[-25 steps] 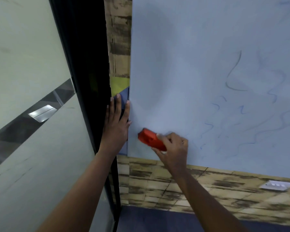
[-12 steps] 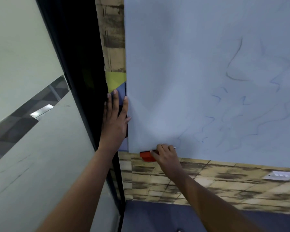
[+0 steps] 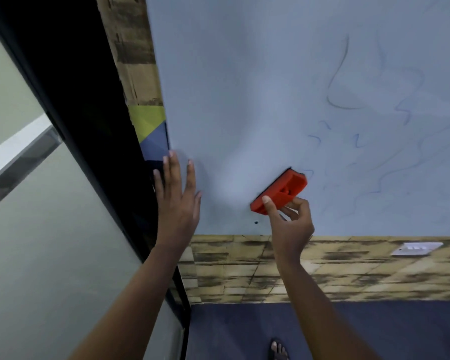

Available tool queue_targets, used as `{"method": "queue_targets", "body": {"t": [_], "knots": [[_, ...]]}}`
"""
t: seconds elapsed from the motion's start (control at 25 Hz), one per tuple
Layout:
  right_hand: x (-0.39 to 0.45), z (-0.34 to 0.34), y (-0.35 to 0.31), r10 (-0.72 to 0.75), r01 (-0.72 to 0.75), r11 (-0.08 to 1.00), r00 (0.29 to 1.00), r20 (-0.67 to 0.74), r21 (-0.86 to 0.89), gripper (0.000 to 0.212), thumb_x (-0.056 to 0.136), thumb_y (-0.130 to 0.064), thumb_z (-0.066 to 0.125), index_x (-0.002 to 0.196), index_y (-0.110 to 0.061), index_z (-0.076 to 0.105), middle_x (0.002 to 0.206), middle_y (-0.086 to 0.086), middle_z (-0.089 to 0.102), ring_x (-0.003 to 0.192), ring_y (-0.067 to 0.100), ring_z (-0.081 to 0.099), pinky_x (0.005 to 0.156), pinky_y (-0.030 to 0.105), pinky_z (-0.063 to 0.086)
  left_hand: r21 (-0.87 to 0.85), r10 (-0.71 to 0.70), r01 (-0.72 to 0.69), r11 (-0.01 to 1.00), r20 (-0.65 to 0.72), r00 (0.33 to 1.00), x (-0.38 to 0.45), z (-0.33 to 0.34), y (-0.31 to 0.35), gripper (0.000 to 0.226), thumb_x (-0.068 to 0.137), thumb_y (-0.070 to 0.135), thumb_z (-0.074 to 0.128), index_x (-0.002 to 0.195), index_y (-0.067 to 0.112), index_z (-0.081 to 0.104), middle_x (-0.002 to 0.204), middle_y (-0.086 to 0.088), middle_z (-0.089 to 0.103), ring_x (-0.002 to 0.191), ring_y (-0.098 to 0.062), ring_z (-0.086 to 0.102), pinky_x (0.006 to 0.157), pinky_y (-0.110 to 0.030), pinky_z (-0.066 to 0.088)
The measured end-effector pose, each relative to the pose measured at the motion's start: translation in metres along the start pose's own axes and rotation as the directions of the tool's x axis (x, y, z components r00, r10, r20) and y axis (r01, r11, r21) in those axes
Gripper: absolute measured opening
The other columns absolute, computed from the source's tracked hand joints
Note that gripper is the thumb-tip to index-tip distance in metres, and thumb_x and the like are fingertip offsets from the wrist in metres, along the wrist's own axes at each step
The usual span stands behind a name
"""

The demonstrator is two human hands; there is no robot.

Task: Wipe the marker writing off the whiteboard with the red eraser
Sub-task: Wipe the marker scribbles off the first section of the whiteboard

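The whiteboard (image 3: 244,87) fills the upper right of the head view. Faint blue and grey marker squiggles (image 3: 348,141) cover its right half, while its left part looks wiped. My right hand (image 3: 290,224) grips the red eraser (image 3: 279,192) by its lower end. The eraser lies tilted against the board, its upper end touching the leftmost squiggles. My left hand (image 3: 177,201) is pressed flat on the board's lower left corner, fingers apart, holding nothing.
A black door frame (image 3: 89,126) and glass panels (image 3: 50,242) run down the left. Below the board is a wood-patterned wall (image 3: 244,268) with a white socket plate (image 3: 416,248). A dark blue floor (image 3: 348,331) shows a foot (image 3: 277,349).
My right hand dropped the eraser to the board's bottom edge, then brought it up and rightwards to the squiggles. My left hand slid onto the board's corner.
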State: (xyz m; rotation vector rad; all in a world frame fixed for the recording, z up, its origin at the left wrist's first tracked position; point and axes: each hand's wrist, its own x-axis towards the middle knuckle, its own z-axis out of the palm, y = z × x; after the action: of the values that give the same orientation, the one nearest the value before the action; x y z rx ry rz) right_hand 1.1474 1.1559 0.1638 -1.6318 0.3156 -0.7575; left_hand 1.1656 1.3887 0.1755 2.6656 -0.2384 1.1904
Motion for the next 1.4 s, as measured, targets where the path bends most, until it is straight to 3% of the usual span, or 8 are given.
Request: {"method": "queue_targets", "body": {"t": [0.12, 0.28, 0.56, 0.64, 0.72, 0.8, 1.08, 1.4], "knots": [[-0.013, -0.001, 0.016, 0.184, -0.184, 0.983, 0.982, 0.031, 0.005, 0.042, 0.078, -0.032, 0.090, 0.105, -0.010, 0.066, 0.095, 0.000, 0.076, 0.080, -0.003, 0.073, 0.066, 0.014, 0.058, 0.070, 0.070, -0.078, 0.994, 0.113, 0.991, -0.012, 0.016, 0.018, 0.098, 0.100, 0.027, 0.073, 0.167, 0.000, 0.006, 0.172, -0.031, -0.013, 0.162, -0.046, -0.007, 0.126, -0.071, 0.016], [-0.040, 0.016, 0.044, 0.239, -0.224, 0.968, 0.960, 0.149, -0.110, 0.038, 0.078, -0.039, 0.090, 0.099, -0.018, 0.067, 0.081, -0.007, 0.073, 0.073, 0.001, 0.071, 0.065, 0.027, 0.060, 0.090, 0.028, -0.042, 0.995, 0.149, 0.988, -0.015, 0.032, 0.026, 0.123, 0.088, 0.042, 0.083, 0.168, 0.002, -0.002, 0.172, -0.028, -0.017, 0.161, -0.043, -0.017, 0.129, -0.066, 0.004], [-0.068, 0.048, 0.091, 0.434, -0.420, 0.899, 0.827, 0.357, -0.123, 0.037, 0.071, -0.019, 0.096, 0.101, -0.016, 0.074, 0.083, -0.012, 0.074, 0.072, -0.012, 0.067, 0.061, 0.007, 0.046, 0.133, 0.028, -0.050, 0.990, 0.166, 0.986, -0.016, 0.049, 0.020, 0.156, 0.067, 0.049, 0.097, 0.166, 0.004, -0.015, 0.170, -0.025, -0.029, 0.159, -0.042, -0.023, 0.127, -0.064, -0.009], [-0.070, 0.051, 0.104, 0.530, -0.548, 0.834, 0.760, 0.376, -0.067, 0.038, 0.070, -0.021, 0.097, 0.100, -0.017, 0.075, 0.088, -0.006, 0.077, 0.083, -0.005, 0.072, 0.073, 0.018, 0.058, 0.120, 0.042, -0.061, 0.991, 0.158, 0.987, -0.014, 0.053, 0.016, 0.162, 0.061, 0.049, 0.099, 0.166, 0.006, -0.016, 0.170, -0.022, -0.030, 0.160, -0.040, -0.024, 0.127, -0.062, -0.013], [-0.069, 0.047, 0.112, 0.632, -0.689, 0.724, 0.683, 0.366, 0.036, 0.039, 0.070, -0.023, 0.097, 0.102, -0.015, 0.077, 0.097, 0.004, 0.080, 0.095, 0.018, 0.076, 0.089, 0.043, 0.063, 0.125, 0.064, -0.084, 0.989, 0.155, 0.986, -0.012, 0.055, 0.013, 0.166, 0.057, 0.051, 0.099, 0.166, 0.006, -0.017, 0.170, -0.022, -0.030, 0.159, -0.039, -0.025, 0.127, -0.061, -0.016], [-0.061, 0.032, 0.115, 0.683, -0.761, 0.624, 0.641, 0.350, 0.176, 0.029, 0.080, -0.014, 0.089, 0.105, -0.010, 0.076, 0.104, 0.011, 0.079, 0.095, 0.025, 0.075, 0.092, 0.045, 0.061, 0.131, 0.073, -0.093, 0.987, 0.152, 0.986, -0.011, 0.059, 0.011, 0.170, 0.052, 0.052, 0.100, 0.166, 0.006, -0.017, 0.170, -0.022, -0.031, 0.159, -0.040, -0.026, 0.126, -0.061, -0.018], [-0.007, -0.018, 0.091, 0.697, -0.676, 0.614, 0.707, 0.122, 0.408, 0.028, 0.089, -0.015, 0.080, 0.114, -0.003, 0.072, 0.115, 0.015, 0.076, 0.102, 0.030, 0.074, 0.075, 0.028, 0.064, 0.157, 0.065, -0.097, 0.983, 0.200, 0.978, -0.012, 0.064, 0.013, 0.174, 0.049, 0.056, 0.099, 0.163, 0.003, -0.022, 0.165, -0.028, -0.037, 0.155, -0.045, -0.031, 0.123, -0.071, -0.013], [0.006, -0.010, 0.029, 0.626, -0.628, 0.653, 0.762, 0.164, 0.425, 0.026, 0.087, -0.025, 0.083, 0.106, -0.011, 0.073, 0.103, 0.006, 0.079, 0.093, 0.022, 0.078, 0.077, 0.030, 0.064, 0.143, -0.010, -0.027, 0.989, 0.247, 0.969, -0.013, 0.060, 0.025, 0.169, 0.058, 0.056, 0.097, 0.161, 0.001, -0.025, 0.162, -0.030, -0.040, 0.153, -0.049, -0.035, 0.121, -0.066, -0.025]]}}
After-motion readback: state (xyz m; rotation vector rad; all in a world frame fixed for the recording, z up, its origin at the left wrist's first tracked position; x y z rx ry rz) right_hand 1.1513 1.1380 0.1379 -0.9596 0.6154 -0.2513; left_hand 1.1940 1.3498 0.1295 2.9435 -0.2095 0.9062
